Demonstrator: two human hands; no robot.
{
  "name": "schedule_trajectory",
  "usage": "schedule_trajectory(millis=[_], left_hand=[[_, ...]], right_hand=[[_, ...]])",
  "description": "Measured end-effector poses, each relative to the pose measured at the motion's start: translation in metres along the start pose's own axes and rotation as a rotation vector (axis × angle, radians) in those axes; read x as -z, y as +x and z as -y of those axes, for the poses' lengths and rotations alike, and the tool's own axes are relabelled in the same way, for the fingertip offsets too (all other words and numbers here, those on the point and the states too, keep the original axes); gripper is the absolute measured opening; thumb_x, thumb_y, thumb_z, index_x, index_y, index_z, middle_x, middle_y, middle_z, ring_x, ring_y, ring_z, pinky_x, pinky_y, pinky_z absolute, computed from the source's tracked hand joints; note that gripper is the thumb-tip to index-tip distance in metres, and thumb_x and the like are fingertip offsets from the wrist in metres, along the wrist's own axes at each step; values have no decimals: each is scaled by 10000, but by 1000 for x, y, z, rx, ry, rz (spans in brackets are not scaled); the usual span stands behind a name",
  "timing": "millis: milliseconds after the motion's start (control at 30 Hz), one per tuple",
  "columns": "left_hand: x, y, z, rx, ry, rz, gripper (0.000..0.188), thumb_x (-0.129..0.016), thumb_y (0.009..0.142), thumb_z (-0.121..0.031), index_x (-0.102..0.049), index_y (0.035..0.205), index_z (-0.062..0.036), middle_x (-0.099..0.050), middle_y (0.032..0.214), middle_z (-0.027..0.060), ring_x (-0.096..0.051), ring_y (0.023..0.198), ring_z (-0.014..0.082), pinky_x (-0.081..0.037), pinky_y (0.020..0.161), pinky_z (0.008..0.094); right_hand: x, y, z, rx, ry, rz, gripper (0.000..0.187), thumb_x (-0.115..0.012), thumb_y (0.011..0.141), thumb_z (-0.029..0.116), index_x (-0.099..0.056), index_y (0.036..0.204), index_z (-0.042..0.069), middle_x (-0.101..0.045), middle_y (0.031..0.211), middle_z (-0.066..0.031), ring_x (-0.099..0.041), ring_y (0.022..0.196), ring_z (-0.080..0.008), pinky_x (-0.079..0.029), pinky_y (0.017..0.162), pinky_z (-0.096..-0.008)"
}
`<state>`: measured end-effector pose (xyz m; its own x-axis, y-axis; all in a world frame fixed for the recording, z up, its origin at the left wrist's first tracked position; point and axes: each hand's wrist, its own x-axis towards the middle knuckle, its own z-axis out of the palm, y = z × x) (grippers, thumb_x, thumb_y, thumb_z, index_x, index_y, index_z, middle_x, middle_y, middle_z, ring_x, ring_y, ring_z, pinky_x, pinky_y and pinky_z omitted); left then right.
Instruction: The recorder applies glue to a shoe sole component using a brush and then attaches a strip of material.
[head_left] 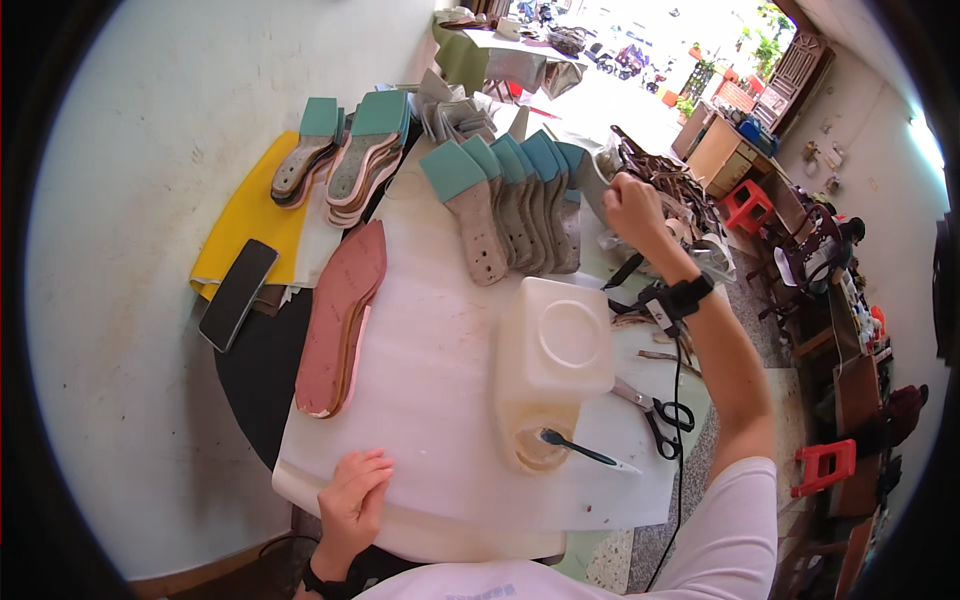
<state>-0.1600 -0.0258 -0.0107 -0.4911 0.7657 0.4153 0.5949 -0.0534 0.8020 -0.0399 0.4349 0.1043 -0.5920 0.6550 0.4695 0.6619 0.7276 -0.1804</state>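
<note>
My right hand (632, 212) is raised at the table's far right, closed. What it grips, if anything, is hidden. It hangs by a heap of brown leather scraps (672, 185), just right of a fanned row of grey insoles (520, 215) with teal ends. My left hand (352, 503) rests by the table's near edge, fingers loosely bent and holding nothing. Beyond it lies a stack of pink insoles (342, 310). A cut-open whitish plastic jug (555, 335) stands mid-table; a dark-handled brush (590, 452) leans in its glue-stained opening. Black-handled scissors (660, 418) lie beside it.
More teal-ended insoles (365, 150) are piled at the far left, near a yellow cloth (245, 215) and a dark phone (238, 295). A wall borders the left side. A black cable (680, 480) runs down from my right wrist. Red stools (825, 467) stand right.
</note>
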Motion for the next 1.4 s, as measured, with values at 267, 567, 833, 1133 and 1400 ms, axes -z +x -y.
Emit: schedule_trajectory(millis=[267, 567, 833, 1133, 1400], left_hand=[[-1, -5, -6, 9, 23, -51, 122, -557, 762, 102, -616, 848, 38, -643, 874, 144, -617, 920, 285, -467, 824, 334], [-3, -19, -19, 50, 95, -29, 163, -567, 794, 44, -605, 951, 22, -636, 948, 150, -609, 959, 283, -471, 811, 337], [-3, -7, -68, 479, -1086, 644, 971, -273, 781, -762, -216, 1404, -19, -492, 1268, 175, -553, 1093, 245, -489, 800, 314], [-29, -25, -83, 728, -945, 1188, 720, -519, 856, -479, -337, 1324, 37, -467, 1277, 203, -555, 1060, 282, -524, 740, 355], [-12, -38, -60, 806, -1281, 839, 506, -550, 884, -317, -437, 1210, 53, -532, 1158, 220, -577, 926, 247, -524, 700, 346]], right_hand=[[104, -46, -14, 247, -177, -389, 126, -480, 874, 112, -485, 893, -12, -591, 698, -229, -595, 690, -396, -459, 604, -468], [189, -162, 17, 60, 590, -196, 161, -450, 936, 107, -538, 1012, -6, -572, 715, 2, -463, 485, -13, -343, 420, -182], [209, -277, 76, 281, 680, 529, 137, -627, 793, 62, -579, 907, 4, -548, 671, -117, -553, 532, -269, -423, 499, -293], [180, -311, 78, 420, 627, 532, 152, -625, 820, 101, -575, 934, 13, -560, 662, -103, -549, 518, -240, -424, 487, -287], [116, -324, 71, -103, 978, 259, 361, -596, 863, 181, -487, 1155, -1, -567, 842, -146, -563, 714, -247, -450, 668, -295]])
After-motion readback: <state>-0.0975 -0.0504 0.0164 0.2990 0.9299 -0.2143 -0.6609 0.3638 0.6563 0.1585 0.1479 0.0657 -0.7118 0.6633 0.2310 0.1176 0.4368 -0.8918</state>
